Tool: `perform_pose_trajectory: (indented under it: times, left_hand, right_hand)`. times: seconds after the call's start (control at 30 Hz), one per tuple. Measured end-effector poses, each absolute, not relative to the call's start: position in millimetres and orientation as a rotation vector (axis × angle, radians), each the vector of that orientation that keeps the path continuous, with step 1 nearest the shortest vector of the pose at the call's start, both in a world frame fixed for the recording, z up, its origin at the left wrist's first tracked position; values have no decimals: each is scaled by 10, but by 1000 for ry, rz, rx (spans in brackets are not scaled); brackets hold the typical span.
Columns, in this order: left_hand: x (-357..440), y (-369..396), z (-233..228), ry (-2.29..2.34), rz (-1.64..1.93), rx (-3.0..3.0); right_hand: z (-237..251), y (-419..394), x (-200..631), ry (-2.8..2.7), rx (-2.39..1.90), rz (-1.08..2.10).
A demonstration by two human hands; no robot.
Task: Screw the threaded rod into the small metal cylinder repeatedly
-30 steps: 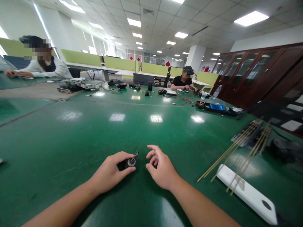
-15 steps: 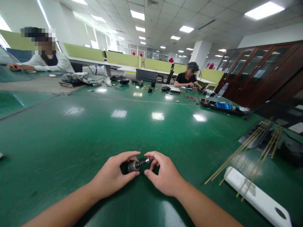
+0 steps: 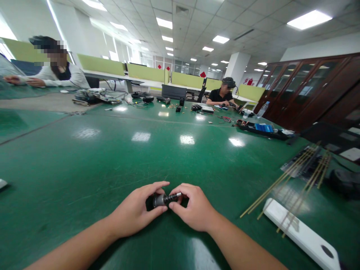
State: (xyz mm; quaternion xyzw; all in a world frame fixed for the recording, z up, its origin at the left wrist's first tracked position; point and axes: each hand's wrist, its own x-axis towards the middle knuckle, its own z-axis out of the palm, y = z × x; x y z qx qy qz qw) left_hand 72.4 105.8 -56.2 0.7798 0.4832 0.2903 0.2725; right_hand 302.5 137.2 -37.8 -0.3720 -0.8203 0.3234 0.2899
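Motor [image 3: 159, 200] lies low over the green table [image 3: 112, 157], gripped in the left hand [image 3: 135, 212]; its shaft [image 3: 173, 196], bare a second ago, is now pinched by the right hand [image 3: 194, 210]; both hands have closed on it.

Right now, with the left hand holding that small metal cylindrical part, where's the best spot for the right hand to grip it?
Grip the thin shaft that sticks out sideways from the metal cylindrical part, coming from the right. The left hand wraps the thick body, so only the shaft is free. The right hand already pinches its tip; a thumb-and-finger pinch probably suits it.
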Motion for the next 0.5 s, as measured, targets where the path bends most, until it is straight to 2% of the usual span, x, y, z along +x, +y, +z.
perform_pose_trajectory:
  times: [0.5]
  left_hand:
    - [765,1015,-472,1281,777,2063]
  right_hand:
    - [-358,1387,3029,-2222,-988,842]
